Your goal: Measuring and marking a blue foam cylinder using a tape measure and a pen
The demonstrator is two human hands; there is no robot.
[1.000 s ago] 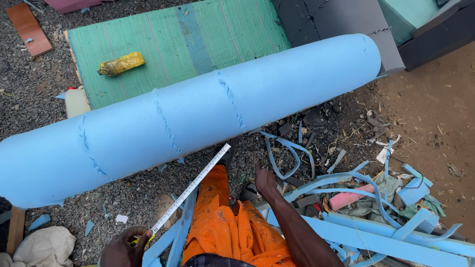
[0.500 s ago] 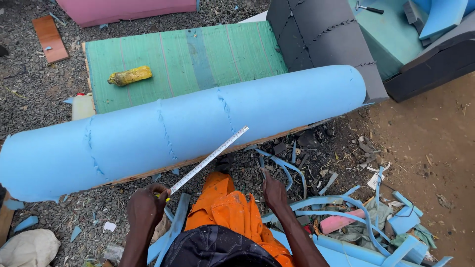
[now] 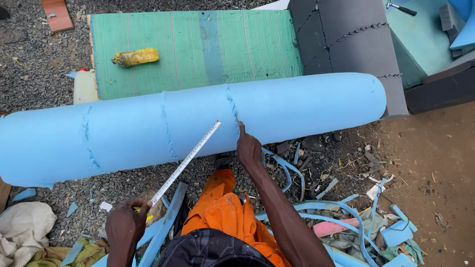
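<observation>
Long blue foam roll lies across gravel ground, left to right, stitched seams along it. Right hand at roll's near side, fingers extended, tips touching foam beside seam, grasping nothing. Left hand near left, fingers clenched on tape measure, blade slanting up onto roll. Green mat behind roll; yellow object on it. Blue foam strips near right.

Left hand low at bottom left, fingers curled into a closed grip, forearm coming up from the bottom edge. Right arm stretched forward, right hand extended, fingers pointing ahead, knuckles up.
</observation>
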